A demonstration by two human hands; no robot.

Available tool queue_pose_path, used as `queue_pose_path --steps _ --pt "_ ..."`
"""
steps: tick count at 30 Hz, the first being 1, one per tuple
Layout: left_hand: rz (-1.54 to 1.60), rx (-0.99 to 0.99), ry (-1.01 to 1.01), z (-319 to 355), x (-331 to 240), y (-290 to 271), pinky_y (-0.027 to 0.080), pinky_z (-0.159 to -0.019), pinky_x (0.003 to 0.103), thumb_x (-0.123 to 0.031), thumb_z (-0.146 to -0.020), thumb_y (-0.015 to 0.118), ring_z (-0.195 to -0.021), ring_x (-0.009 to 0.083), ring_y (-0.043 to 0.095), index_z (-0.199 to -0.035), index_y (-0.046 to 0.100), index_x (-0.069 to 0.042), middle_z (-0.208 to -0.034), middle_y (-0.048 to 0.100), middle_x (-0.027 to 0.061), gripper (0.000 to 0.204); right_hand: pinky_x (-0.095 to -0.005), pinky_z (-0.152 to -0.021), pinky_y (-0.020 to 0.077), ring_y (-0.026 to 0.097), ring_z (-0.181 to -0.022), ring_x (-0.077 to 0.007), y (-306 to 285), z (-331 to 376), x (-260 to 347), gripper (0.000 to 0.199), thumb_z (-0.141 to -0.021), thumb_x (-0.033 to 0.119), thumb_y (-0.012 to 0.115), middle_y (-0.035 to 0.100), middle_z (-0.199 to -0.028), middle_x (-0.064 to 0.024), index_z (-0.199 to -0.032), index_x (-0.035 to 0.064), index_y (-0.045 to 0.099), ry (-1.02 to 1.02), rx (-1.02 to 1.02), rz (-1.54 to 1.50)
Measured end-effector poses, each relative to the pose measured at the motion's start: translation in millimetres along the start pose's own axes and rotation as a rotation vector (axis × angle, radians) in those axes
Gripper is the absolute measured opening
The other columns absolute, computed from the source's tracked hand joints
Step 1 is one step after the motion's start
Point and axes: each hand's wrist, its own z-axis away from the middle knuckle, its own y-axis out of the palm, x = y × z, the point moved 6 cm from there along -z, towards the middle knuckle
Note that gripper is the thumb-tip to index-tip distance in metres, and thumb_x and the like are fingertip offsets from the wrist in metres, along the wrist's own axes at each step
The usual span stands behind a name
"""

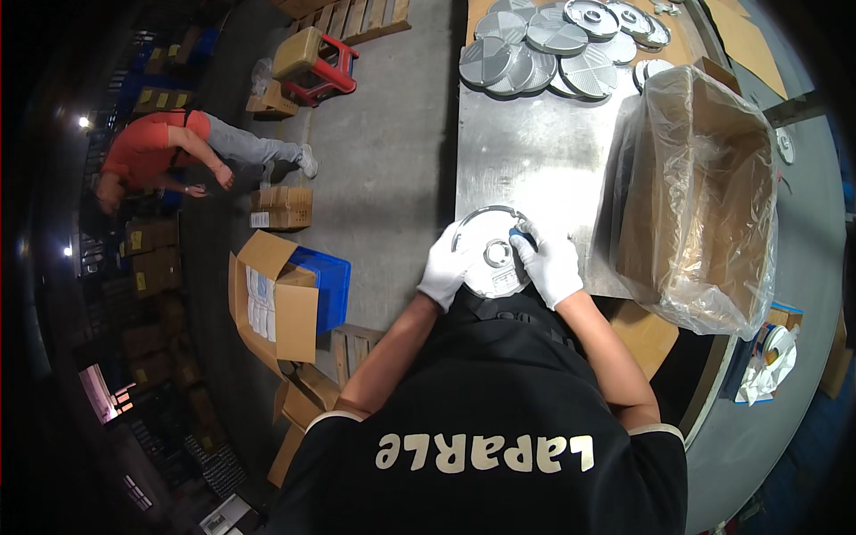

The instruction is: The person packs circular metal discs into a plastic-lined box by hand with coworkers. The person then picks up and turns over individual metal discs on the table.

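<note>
Between the hands: white round reel (489, 252), lying flat at the near edge of the steel table (526, 160).
Left hand (443, 269): gloved, fingers closed on the reel's left rim.
Right hand (551, 265): gloved, pressing a small blue object (516, 234) against the right rim; equally near.
Beyond the grip: stacked grey reels (553, 45).
Right of the grip: plastic-lined carton (704, 196).

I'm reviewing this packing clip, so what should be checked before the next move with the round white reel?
1. Left hand on the white reel: ok, gloved, gripping its left edge.
2. Right hand on the reel: ok, at its right edge.
3. Small blue piece at the right fingertips: cannot tell what it is.
4. Lined cardboard box open: ok.
5. Metal table space ahead: ok.
</note>
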Motion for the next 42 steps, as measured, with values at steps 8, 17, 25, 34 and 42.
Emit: queue_pose_path --steps 8,17,25,34,42 --pt "0.023 0.001 -0.021 -1 -9 6 0.043 -0.098 0.03 0.0 -0.084 0.062 -0.114 0.0179 0.054 -0.129 0.047 0.006 -0.122 0.057 0.0124 0.048 -0.0365 -0.076 0.0523 0.066 -0.084 -0.0309 2 -3 -4 0.021 -0.087 0.02 0.064 0.067 -0.092 -0.0162 -0.103 0.0053 0.064 0.043 0.016 -0.171" --pt "-0.009 0.025 -0.038 2 -2 2 0.041 -0.101 0.031 0.0 -0.083 0.064 -0.117 0.0193 0.053 -0.132 0.045 0.006 -0.127 0.056 0.0137 0.053 -0.0412 -0.064 0.0516 0.063 -0.068 -0.0324 5 5 14 0.014 -0.088 0.021 0.062 0.064 -0.076 -0.0135 -0.092 0.0075 0.061 -0.261 -0.12 0.099" --pt "-0.007 0.055 -0.122 7 -1 8 0.04 -0.103 0.032 0.0 -0.082 0.064 -0.119 0.019 0.051 -0.134 0.044 0.006 -0.129 0.054 0.0136 0.056 -0.041 -0.061 0.0508 0.062 -0.065 -0.0331 5 8 13 0.017 -0.087 0.022 0.064 0.062 -0.071 -0.0159 -0.087 0.0056 0.063 -0.224 -0.035 0.177" --pt "-0.028 0.107 -0.189 7 0 9 0.039 -0.104 0.032 -0.001 -0.08 0.066 -0.121 0.0197 0.05 -0.136 0.041 0.005 -0.133 0.051 0.0135 0.062 -0.043 -0.059 0.0506 0.062 -0.063 -0.0348 8 10 7 0.018 -0.088 0.022 0.063 0.062 -0.07 -0.0173 -0.088 0.0041 0.063 -0.158 0.064 0.187" --pt "0.119 0.181 -0.181 4 1 14 0.035 -0.108 0.034 -0.005 -0.08 0.068 -0.127 0.0214 0.044 -0.139 0.037 0.006 -0.139 0.046 0.0147 0.067 -0.0449 -0.06 0.0515 0.063 -0.064 -0.0359 7 12 -2 0.019 -0.09 0.024 0.06 0.063 -0.073 -0.0178 -0.089 0.0062 0.063 -0.099 0.054 0.209"
